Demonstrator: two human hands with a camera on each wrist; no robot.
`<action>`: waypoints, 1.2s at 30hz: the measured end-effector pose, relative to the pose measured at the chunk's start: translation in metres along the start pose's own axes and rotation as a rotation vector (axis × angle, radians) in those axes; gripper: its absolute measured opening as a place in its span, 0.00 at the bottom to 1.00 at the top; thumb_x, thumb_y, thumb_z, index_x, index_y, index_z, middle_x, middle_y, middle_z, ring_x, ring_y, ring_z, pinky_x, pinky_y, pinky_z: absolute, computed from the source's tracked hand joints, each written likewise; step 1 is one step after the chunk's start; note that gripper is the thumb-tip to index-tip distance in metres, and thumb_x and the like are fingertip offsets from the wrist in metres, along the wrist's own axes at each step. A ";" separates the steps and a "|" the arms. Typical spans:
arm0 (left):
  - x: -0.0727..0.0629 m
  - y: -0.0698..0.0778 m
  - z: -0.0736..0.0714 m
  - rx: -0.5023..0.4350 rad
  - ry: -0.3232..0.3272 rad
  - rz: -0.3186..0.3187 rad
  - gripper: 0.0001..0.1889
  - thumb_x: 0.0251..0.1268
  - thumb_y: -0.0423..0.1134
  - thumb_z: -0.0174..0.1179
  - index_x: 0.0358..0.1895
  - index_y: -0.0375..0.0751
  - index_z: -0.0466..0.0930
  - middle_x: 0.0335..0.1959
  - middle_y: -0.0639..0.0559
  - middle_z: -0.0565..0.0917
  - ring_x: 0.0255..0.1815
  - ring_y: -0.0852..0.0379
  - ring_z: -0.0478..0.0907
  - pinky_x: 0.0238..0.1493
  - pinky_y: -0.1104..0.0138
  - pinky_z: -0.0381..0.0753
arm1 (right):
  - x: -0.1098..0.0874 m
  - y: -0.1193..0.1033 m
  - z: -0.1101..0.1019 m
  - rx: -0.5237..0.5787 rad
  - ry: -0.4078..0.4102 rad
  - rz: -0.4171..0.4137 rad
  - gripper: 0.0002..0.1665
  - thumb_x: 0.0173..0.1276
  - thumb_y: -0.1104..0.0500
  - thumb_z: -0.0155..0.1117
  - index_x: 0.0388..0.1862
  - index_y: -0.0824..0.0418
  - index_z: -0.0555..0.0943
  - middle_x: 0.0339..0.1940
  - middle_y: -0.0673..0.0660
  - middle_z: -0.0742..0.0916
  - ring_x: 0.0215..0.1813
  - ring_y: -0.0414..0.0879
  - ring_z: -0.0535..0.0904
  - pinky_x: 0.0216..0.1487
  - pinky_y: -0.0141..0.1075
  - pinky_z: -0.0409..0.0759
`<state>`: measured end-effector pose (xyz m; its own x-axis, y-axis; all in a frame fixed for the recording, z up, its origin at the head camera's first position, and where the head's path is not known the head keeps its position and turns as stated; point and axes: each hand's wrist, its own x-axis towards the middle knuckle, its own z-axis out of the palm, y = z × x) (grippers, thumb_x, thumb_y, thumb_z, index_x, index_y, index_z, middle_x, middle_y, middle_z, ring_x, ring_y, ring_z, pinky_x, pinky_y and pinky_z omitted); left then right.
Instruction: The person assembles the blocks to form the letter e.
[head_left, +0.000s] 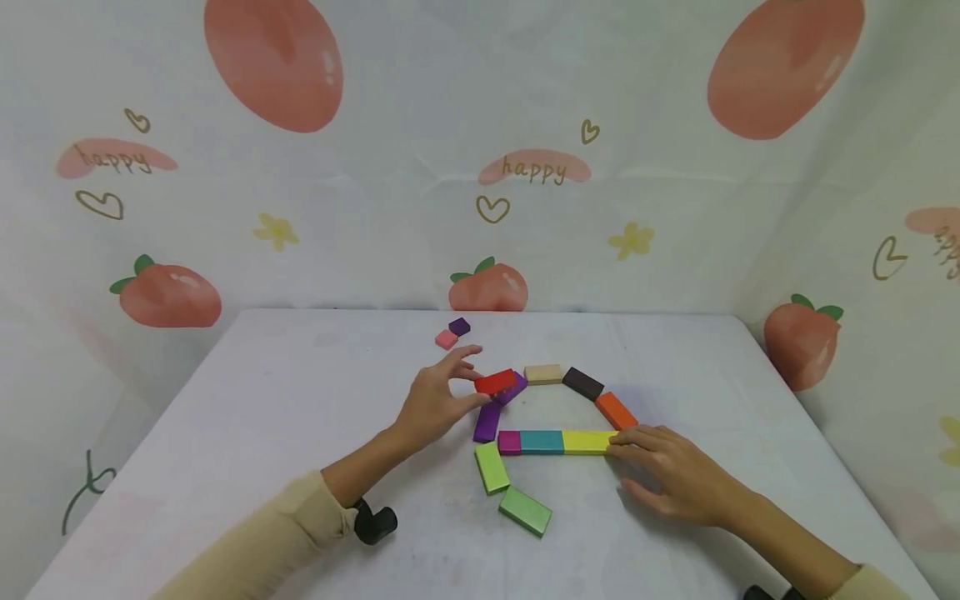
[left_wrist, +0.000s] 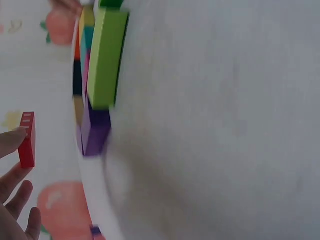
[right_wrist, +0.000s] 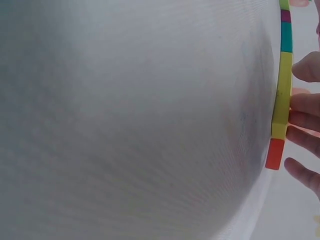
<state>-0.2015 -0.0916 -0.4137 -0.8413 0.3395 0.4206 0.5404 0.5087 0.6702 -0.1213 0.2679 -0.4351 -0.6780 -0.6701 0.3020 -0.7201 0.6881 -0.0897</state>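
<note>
Pinched between the thumb and a finger of my left hand (head_left: 431, 408) is a red block (head_left: 495, 382). In the left wrist view the same red block (left_wrist: 28, 145) shows white marks on one face. It overlaps a purple block (head_left: 516, 388) in the head view; another purple block (head_left: 487, 422) lies just below. My right hand (head_left: 671, 471), its fingers loosely extended, has fingertips at the right end of a yellow section (head_left: 585, 442). That section forms one straight row with a teal block (head_left: 542, 442) and a magenta block (head_left: 509, 442).
A beige block (head_left: 543, 374), a black block (head_left: 582, 383) and an orange block (head_left: 617, 411) curve above the row. Below it lie a lime block (head_left: 492, 467) and a green block (head_left: 525, 510). Farther back are small pink (head_left: 446, 339) and dark purple (head_left: 460, 327) pieces.
</note>
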 end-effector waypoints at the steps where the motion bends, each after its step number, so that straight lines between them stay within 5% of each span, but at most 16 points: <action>1: -0.003 0.005 0.003 -0.004 -0.017 0.003 0.34 0.54 0.35 0.75 0.67 0.45 0.73 0.41 0.50 0.89 0.51 0.53 0.84 0.58 0.50 0.78 | 0.000 0.000 0.000 0.000 0.002 -0.002 0.25 0.54 0.55 0.76 0.53 0.57 0.86 0.53 0.51 0.85 0.54 0.48 0.81 0.51 0.52 0.81; 18: -0.042 0.058 0.044 -0.117 -0.206 0.122 0.33 0.53 0.36 0.76 0.64 0.43 0.74 0.42 0.54 0.89 0.52 0.59 0.83 0.58 0.60 0.78 | 0.002 -0.002 -0.001 0.008 -0.025 0.032 0.25 0.54 0.53 0.76 0.53 0.55 0.86 0.52 0.50 0.86 0.54 0.48 0.81 0.52 0.53 0.82; 25: -0.057 0.067 0.057 -0.114 -0.310 0.091 0.33 0.56 0.40 0.75 0.66 0.44 0.73 0.44 0.59 0.88 0.52 0.68 0.81 0.59 0.64 0.77 | 0.002 -0.003 -0.001 0.015 -0.043 0.055 0.26 0.54 0.52 0.77 0.53 0.55 0.86 0.53 0.51 0.86 0.54 0.49 0.82 0.53 0.54 0.82; 36: -0.064 0.073 0.070 0.005 -0.396 0.187 0.33 0.57 0.45 0.74 0.66 0.48 0.74 0.44 0.62 0.88 0.53 0.69 0.80 0.55 0.67 0.73 | 0.001 0.000 0.000 0.010 -0.032 0.044 0.25 0.53 0.52 0.78 0.52 0.55 0.86 0.52 0.51 0.86 0.53 0.49 0.82 0.51 0.53 0.83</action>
<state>-0.1072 -0.0209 -0.4348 -0.6594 0.7029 0.2668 0.6839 0.4134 0.6011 -0.1216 0.2670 -0.4352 -0.7132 -0.6482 0.2668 -0.6909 0.7144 -0.1113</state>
